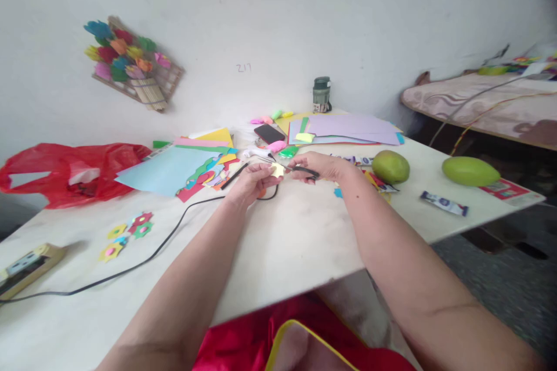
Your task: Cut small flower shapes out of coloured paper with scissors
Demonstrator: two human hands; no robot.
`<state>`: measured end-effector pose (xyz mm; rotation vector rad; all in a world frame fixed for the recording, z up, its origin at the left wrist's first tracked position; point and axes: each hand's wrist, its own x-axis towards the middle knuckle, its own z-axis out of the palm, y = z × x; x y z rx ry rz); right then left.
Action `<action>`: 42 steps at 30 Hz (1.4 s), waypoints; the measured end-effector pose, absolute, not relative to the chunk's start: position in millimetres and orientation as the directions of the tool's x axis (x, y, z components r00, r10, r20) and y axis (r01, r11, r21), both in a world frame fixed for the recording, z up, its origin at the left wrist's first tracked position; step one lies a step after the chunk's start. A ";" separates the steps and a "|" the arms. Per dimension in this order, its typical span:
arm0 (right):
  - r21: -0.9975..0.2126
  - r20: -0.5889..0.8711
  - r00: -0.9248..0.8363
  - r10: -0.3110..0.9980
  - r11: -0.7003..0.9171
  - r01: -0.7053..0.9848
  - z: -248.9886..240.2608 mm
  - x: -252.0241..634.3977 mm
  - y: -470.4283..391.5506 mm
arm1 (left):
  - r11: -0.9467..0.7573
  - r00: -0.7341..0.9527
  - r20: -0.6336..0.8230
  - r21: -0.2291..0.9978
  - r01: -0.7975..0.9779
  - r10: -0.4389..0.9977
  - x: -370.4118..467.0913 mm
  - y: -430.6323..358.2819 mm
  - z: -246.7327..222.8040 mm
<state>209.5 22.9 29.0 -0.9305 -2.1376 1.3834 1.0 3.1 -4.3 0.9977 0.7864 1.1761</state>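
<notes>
Over the middle of the table, my left hand (254, 183) pinches a small pale yellow paper piece (277, 170) with a jagged outline. My right hand (317, 167) is closed around black-handled scissors (307, 172), their blades pointing left at the paper's edge. Whether the blades touch the paper is too small to tell. Colourful paper scraps (209, 177) lie just left of my hands. Off to the left on the table are several paper flowers (140, 225) with round centres.
A black cable (169, 233) crosses the table to a power strip (32, 266). Coloured sheets (343, 127), a phone (268, 134) and a dark green cup (321, 94) stand or lie at the back. Two green fruits (390, 166) and a tube (444, 203) are on the right.
</notes>
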 end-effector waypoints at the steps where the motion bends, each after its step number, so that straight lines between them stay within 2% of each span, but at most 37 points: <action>1: -0.908 -0.003 -0.681 0.732 0.283 0.308 28.7 209.7 23.0 | 0.080 0.224 0.004 0.928 -0.364 0.975 1.0 3.1 -4.3; 18: -0.910 -0.017 -0.671 0.741 0.267 0.318 26.7 213.1 25.9 | 0.060 0.241 0.023 0.943 -0.328 0.970 1.2 2.4 -4.3; 29: -0.890 -0.070 -0.489 0.869 0.167 0.425 34.1 220.5 20.8 | 0.084 0.196 -0.030 0.958 -0.273 0.980 3.0 2.4 -1.3; 32: -0.915 -0.025 -0.446 0.895 0.159 0.370 35.4 215.0 20.1 | 0.072 0.180 -0.025 0.964 -0.256 0.983 3.3 1.8 -1.5; 37: -0.980 0.034 -0.358 0.933 0.102 0.172 35.9 203.3 19.6 | 0.026 0.209 0.021 0.974 -0.224 0.978 4.8 2.5 -3.6; 42: -0.986 0.106 -0.361 0.926 0.146 0.085 32.3 193.2 20.8 | 0.004 0.272 0.053 0.979 -0.203 0.961 8.8 0.6 -2.7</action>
